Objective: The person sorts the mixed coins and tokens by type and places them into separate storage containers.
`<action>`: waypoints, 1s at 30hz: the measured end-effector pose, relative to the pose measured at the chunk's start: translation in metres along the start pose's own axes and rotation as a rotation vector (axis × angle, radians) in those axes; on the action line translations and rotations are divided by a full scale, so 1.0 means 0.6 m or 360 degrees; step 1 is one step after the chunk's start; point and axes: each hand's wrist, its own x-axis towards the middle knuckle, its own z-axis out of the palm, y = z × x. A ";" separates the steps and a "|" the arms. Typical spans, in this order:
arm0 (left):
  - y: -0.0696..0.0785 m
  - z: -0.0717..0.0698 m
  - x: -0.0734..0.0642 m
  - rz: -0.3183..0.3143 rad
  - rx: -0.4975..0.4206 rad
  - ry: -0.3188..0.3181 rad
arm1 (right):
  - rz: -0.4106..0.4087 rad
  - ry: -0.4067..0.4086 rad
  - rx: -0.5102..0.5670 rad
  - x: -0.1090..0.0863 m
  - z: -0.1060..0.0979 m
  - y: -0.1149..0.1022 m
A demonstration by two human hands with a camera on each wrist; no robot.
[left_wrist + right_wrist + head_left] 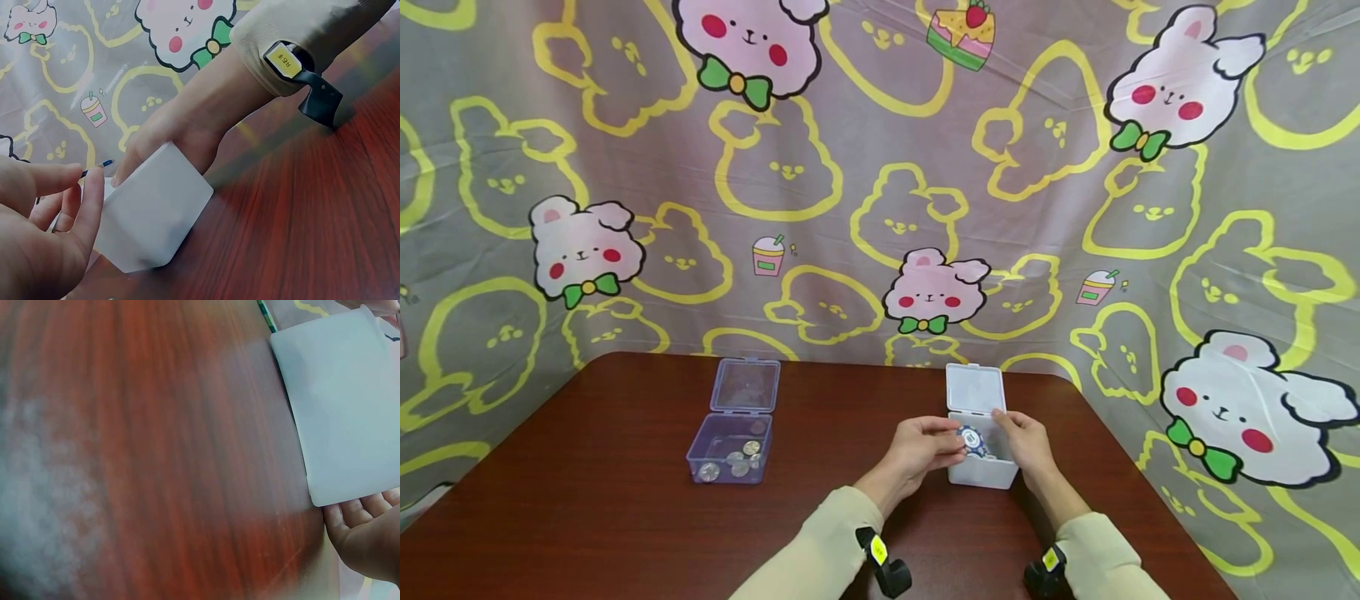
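Note:
A small white lidded box (982, 473) stands on the table with its lid (975, 388) raised at the back. Between thumb and fingers my left hand (917, 454) pinches a blue-and-white poker chip (973, 440) over the box's opening. The left wrist view shows that chip (99, 168) edge-on at the fingertips. My right hand (1028, 442) holds the box at its right side, thumb at the rim by the hinge. In the right wrist view, the right hand's fingers (356, 512) lie along the box wall (344, 412). The box's inside is mostly hidden.
To the left stands a purple translucent box (725, 471), its clear lid (746, 386) up, with several silver coins (740, 467) inside. Both boxes sit on a dark reddish wooden table (587, 517). A patterned cloth (842, 250) hangs behind and along the sides.

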 end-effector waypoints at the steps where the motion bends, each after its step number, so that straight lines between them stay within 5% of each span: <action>1: -0.001 0.001 0.001 0.0000 -0.0007 0.0005 | 0.0002 -0.0001 0.0001 0.000 0.000 0.000; 8: -0.001 -0.002 0.001 -0.0005 -0.0020 0.0021 | 0.0011 -0.0002 -0.0015 0.004 0.002 0.004; 30: -0.020 -0.059 -0.014 -0.0041 0.0164 0.0077 | 0.0039 -0.0041 -0.0019 0.003 0.001 0.003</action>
